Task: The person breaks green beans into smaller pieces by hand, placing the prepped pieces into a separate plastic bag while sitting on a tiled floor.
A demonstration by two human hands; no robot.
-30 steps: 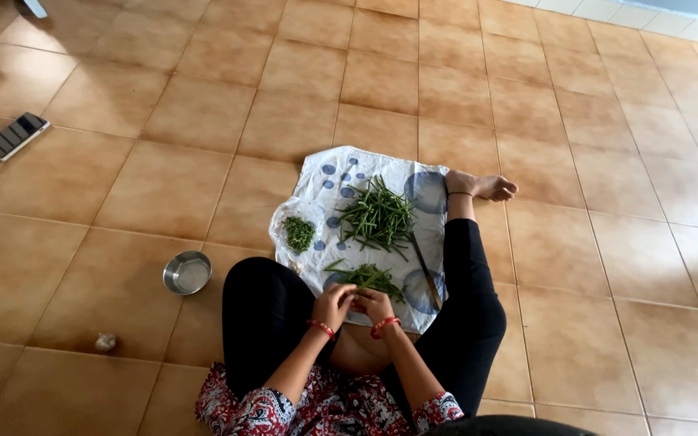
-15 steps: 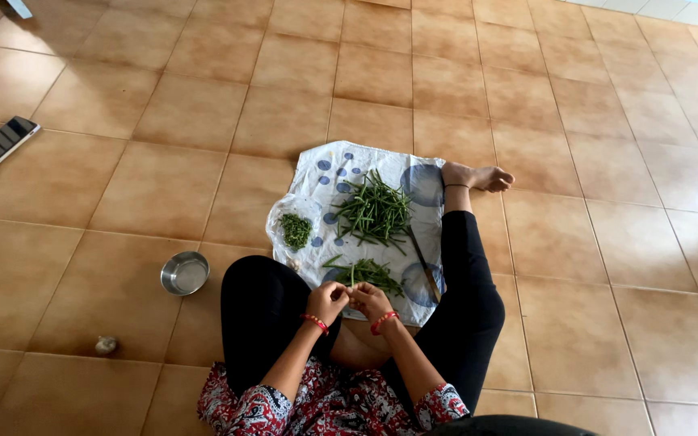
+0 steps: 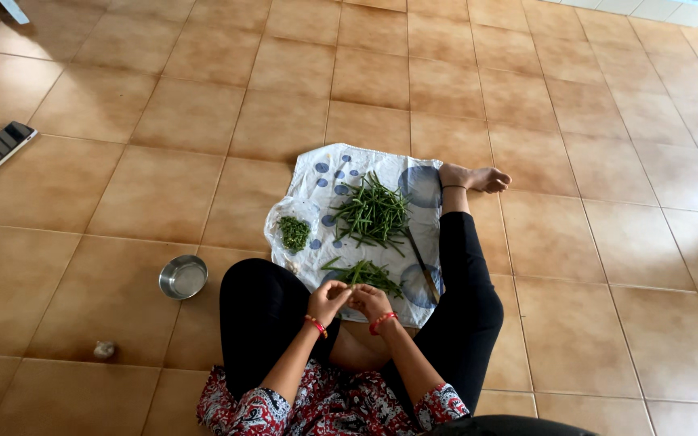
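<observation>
Both hands, left hand and right hand, pinch one green bean together over the near edge of the cloth, so I reckon snapped bits could bounce onto the floor tiles.

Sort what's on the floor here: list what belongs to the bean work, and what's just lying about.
In use: left hand and right hand together at a green bean; nearer small bean pile; large bean pile; white blue-spotted cloth; clear bag of cut pieces; knife.

Lying about: steel bowl; phone; small pale lump.
</observation>
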